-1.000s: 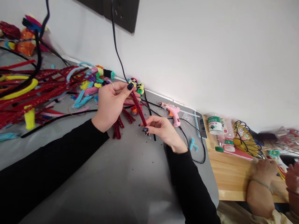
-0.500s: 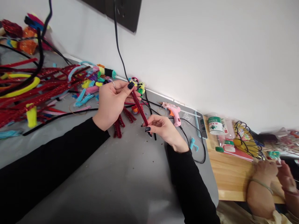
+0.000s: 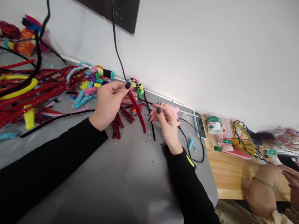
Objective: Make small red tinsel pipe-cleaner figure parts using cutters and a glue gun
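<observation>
My left hand [image 3: 109, 101] pinches the top of a dark red glitter pipe cleaner [image 3: 138, 112] between thumb and fingers; the stem hangs down and to the right over the grey table [image 3: 121, 174]. My right hand [image 3: 166, 123] hovers just right of its lower end with the fingers spread, holding nothing. A thin black stem [image 3: 150, 119] lies on the table between my right hand and the red stem. Short red pipe cleaner pieces [image 3: 118, 123] lie under my left hand.
A pile of red, yellow and blue pipe cleaners [image 3: 35, 90] covers the left. A pink glue gun [image 3: 171, 109] with its black cord lies behind my right hand. Small figures [image 3: 136, 85] stand at the wall. Another person's hands [image 3: 268, 183] rest on a wooden table [image 3: 231, 177] at right.
My right hand has let go of the lower end of the red pipe cleaner, moved up and right, and opened its fingers. My left hand keeps its hold.
</observation>
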A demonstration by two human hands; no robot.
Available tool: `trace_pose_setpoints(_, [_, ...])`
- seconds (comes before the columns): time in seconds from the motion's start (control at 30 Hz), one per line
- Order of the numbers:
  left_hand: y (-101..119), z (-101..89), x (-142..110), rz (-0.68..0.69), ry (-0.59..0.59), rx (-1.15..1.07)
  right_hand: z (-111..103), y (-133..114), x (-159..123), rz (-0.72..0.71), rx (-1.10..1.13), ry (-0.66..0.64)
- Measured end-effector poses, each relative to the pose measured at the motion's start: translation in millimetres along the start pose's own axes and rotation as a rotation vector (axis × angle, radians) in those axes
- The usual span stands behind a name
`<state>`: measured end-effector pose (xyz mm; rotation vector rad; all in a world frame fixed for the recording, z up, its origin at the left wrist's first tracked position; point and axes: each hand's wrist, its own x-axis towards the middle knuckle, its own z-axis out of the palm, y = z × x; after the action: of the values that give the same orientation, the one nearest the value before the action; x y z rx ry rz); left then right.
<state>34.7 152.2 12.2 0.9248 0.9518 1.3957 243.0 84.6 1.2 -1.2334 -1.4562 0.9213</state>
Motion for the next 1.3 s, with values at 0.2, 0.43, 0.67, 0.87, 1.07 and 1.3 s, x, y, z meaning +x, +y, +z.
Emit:
trace_pose_setpoints(0.2, [-2,-0.3,0,0.028,-0.020,0.103,-68,-6,1,0.025,-0.956,0.718])
trace_pose_setpoints(0.43, [3,0.0,-3,0.017,-0.040,0.156,-113,2,-7,0.768,-1.150,0.629])
trace_pose_setpoints(0.67, [-2,-1.4,-1,0.013,-0.044,0.182,-98,-13,0,0.374,-1.086,0.703])
trace_pose_setpoints(0.87, [-6,1.6,-4,0.067,-0.086,0.143,-12,-42,3,0.027,-0.258,-0.074])
trace_pose_setpoints(1.07, [-8,0.2,-8,0.118,-0.147,0.092,29,-19,-8,0.137,0.031,-0.183])
trace_pose_setpoints(1.3, [-12,-1.7,-9,0.148,-0.240,0.103,21,-5,-3,0.219,0.423,-0.364])
